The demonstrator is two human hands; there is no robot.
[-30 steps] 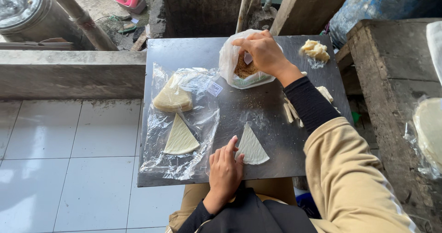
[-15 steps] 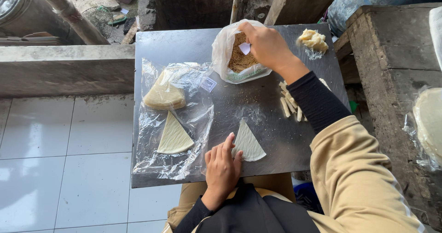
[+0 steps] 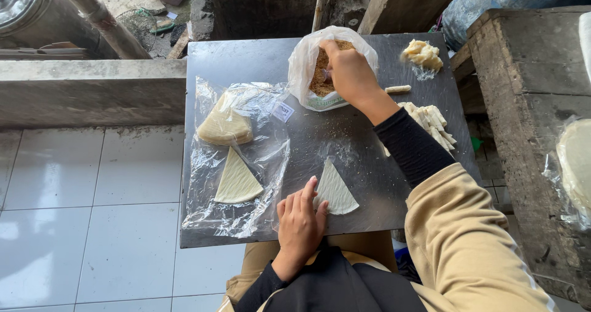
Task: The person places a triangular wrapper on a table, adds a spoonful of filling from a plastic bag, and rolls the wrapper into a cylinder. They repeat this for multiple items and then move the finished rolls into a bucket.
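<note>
Triangular pastry sheet (image 3: 335, 192) lies flat on the dark metal board (image 3: 246, 59), near the board's 6 o'clock edge, a bit right of centre. My left hand (image 3: 300, 221) is open, fingers spread flat, fingertips (image 3: 309, 186) pressing the sheet's left edge. At 12 o'clock from the sheet, my right hand (image 3: 351, 72) is inside the mouth of a white plastic bag (image 3: 303, 65) of brown crumbs (image 3: 318, 81); fingers bunched and curled down into the crumbs, seems pinching something small, can't tell what exactly. Crumbs scattered on the board between bag and sheet. At 9 to 10 o'clock from the sheet: clear plastic wrap (image 3: 237, 158) spread on the board, one loose triangle sheet (image 3: 236, 179) on it, and a stack of folded sheets (image 3: 225, 126) above that at 11 o'clock. At 2 o'clock, partly under my right forearm: pile of pale cut sticks (image 3: 434, 122), one single stick (image 3: 398, 89) just beside the bag. Far corner at 1 o'clock: lump of pale yellow filling (image 3: 422, 53). Board sits over white floor tiles (image 3: 86, 213) on the left, concrete block (image 3: 529, 102) on the right.
</note>
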